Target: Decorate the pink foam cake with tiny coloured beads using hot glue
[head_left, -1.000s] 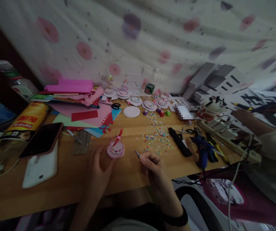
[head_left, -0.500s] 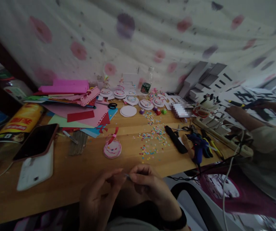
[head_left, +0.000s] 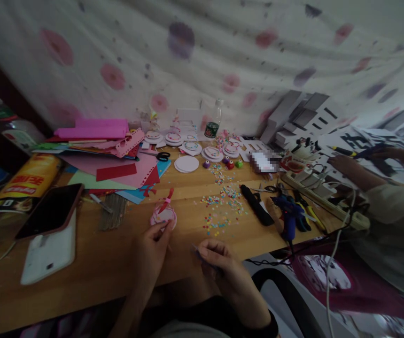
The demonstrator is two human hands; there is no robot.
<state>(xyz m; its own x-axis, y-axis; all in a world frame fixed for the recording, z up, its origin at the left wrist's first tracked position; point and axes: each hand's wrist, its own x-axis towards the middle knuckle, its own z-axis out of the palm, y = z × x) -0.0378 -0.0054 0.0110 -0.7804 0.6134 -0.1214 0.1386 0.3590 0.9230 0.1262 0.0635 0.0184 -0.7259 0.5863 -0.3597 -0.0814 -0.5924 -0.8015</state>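
A small round white piece with pink wavy trim and a red ribbon strip [head_left: 167, 201] standing up from it, like a paper cake [head_left: 163, 213], lies on the table in front of me. My left hand [head_left: 154, 251] reaches to its near edge, thumb and fingers pinched together over the rim; whether they grip the rim or some tiny piece is hidden. Lower and to the right, my right hand [head_left: 223, 263] is closed around a thin pointed tool [head_left: 195, 247], its tip directed toward the left hand. Most of that tool is covered by the fingers.
Colourful confetti dots [head_left: 219, 199] are scattered right of the cake. Beyond are white discs [head_left: 186, 164], scissors [head_left: 162, 156] and coloured paper [head_left: 131, 169]. A blue glue gun [head_left: 288, 218] and a power strip [head_left: 329, 199] stand right, near another person's arm [head_left: 350, 171]. Phones [head_left: 50, 211] lie left.
My left hand has moved forward and away from the right hand, onto the near edge of the paper cake. My right hand has shifted slightly right, keeping the thin tool.
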